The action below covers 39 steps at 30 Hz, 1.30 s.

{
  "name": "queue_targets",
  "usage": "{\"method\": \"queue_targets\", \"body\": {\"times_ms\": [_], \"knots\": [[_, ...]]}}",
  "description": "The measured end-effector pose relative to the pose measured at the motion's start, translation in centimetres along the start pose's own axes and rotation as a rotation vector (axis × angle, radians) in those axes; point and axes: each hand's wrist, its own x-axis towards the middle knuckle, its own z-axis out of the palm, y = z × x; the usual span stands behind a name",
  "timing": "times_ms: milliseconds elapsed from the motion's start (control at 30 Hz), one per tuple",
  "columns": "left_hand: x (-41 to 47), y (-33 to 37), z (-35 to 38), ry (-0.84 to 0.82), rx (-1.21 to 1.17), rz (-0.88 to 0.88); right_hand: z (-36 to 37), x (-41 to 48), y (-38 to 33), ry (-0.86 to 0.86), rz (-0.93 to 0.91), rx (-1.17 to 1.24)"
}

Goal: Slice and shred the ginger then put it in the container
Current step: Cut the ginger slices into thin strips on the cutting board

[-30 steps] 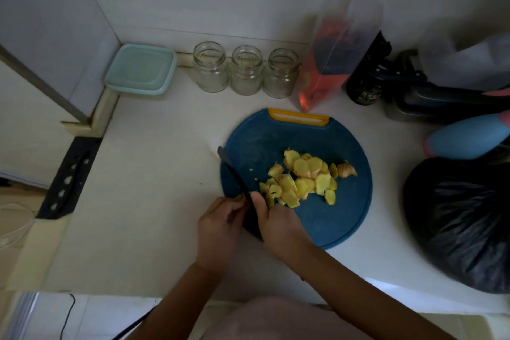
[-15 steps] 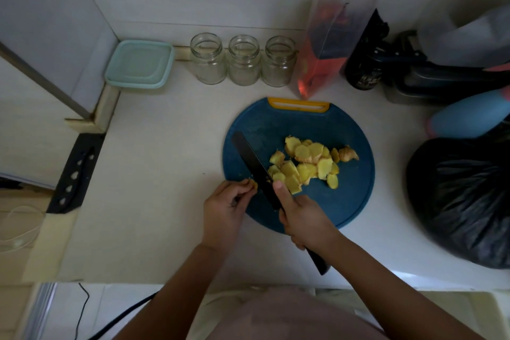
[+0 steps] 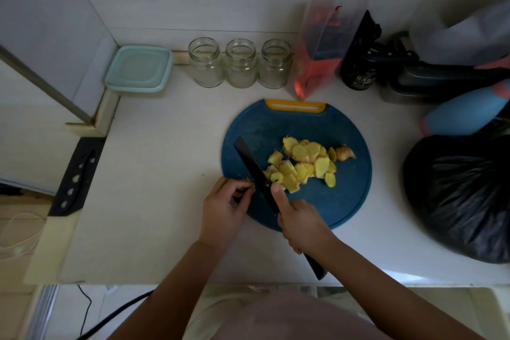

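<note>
Right grip (image 3: pixel 300 225) curled round knife (image 3: pixel 254 168) — laid against ginger slices (image 3: pixel 303 163), left grip (image 3: pixel 225 210) pinching scrap (image 3: pixel 249 181)

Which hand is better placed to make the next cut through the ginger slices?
Right. The right hand grips the knife, its blade beside the ginger slices on the cutting board. The left hand only pinches a ginger bit at the board's edge.
</note>
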Motion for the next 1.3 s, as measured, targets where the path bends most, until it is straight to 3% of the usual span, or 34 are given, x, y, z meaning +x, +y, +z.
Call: {"method": "queue_targets", "body": {"times_ms": [400, 833, 1300], "knots": [[0.20, -0.07, -0.26, -0.028, -0.020, -0.007, 0.22, -0.08, -0.07, -0.045, -0.017, -0.060], [0.20, -0.37, -0.06, -0.010, -0.018, -0.004, -0.19, 0.41, -0.07, -0.017, -0.019, 0.093], [-0.01, -0.58, 0.03, -0.021, -0.007, -0.008, -0.22, 0.38, -0.06, -0.050, -0.035, 0.003]]}}
